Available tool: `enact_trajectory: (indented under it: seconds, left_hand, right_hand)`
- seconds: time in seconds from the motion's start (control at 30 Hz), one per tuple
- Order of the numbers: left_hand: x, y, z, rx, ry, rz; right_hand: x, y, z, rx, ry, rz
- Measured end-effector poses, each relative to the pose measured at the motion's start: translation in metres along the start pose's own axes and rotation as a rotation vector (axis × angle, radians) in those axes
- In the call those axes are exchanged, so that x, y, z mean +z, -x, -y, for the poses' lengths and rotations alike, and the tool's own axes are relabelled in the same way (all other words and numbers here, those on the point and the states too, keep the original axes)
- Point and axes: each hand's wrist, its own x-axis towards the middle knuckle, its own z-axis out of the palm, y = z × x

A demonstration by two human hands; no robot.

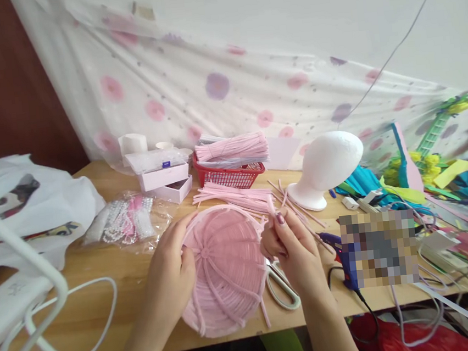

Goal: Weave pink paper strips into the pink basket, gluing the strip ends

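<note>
A round, bowl-shaped cap (226, 270) of pink pipe cleaners, with ribs spreading from one hub, is tilted up in front of me. My left hand (176, 258) grips its left rim, the thumb over the near face. Beside the right rim, my right hand (289, 236) is closed in a pinch on a pink pipe cleaner (270, 205) whose end sticks up past the fingertips. Whether that strip joins the cap is hidden by the fingers. Scissors with pale handles (284, 286) lie on the table under my right hand.
Loose pink pipe cleaners (236, 194) lie behind the cap, before a red basket (229, 176) of bundles. A white foam head (323, 161) stands to the right, near a blue glue gun (347, 258). Bagged pearl strings (126, 219) and a white cable (110, 314) are on the left.
</note>
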Motion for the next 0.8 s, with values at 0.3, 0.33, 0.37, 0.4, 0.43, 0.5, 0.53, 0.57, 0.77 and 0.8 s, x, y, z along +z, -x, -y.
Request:
enact_trajectory:
  seconds: [0.3,0.33,0.37,0.4,0.43,0.5,0.53,0.57,0.77,0.8]
  left_hand:
    - [-0.009,-0.025,0.029,-0.265,0.198,0.025]
    - [-0.011,-0.027,0.034,-0.292,0.202,0.011]
    - [-0.013,-0.029,0.038,-0.31,0.2,-0.006]
    - [-0.015,-0.031,0.043,-0.321,0.193,-0.022]
    - [-0.017,-0.032,0.047,-0.33,0.183,-0.036]
    - [-0.021,-0.033,0.056,-0.345,0.162,-0.057]
    - [-0.023,-0.033,0.061,-0.351,0.149,-0.067]
    - [-0.024,-0.033,0.065,-0.354,0.134,-0.079]
    - [-0.025,-0.032,0.093,-0.33,0.049,-0.185]
    - [-0.024,-0.031,0.097,-0.314,0.036,-0.207]
  right_hand:
    - [-0.084,0.009,-0.038,-0.102,1.012,-0.315]
    - [-0.089,0.009,-0.042,-0.098,1.041,-0.327]
    - [-0.093,0.01,-0.046,-0.094,1.067,-0.338]
    - [-0.096,0.011,-0.05,-0.09,1.091,-0.346]
    - [-0.098,0.012,-0.055,-0.086,1.113,-0.351]
    - [-0.102,0.014,-0.063,-0.08,1.15,-0.353]
    - [-0.104,0.015,-0.066,-0.076,1.164,-0.35]
    - [-0.106,0.015,-0.069,-0.073,1.173,-0.345]
    - [-0.121,0.028,-0.065,-0.026,1.201,-0.294]
    - [-0.124,0.032,-0.063,-0.002,1.207,-0.276]
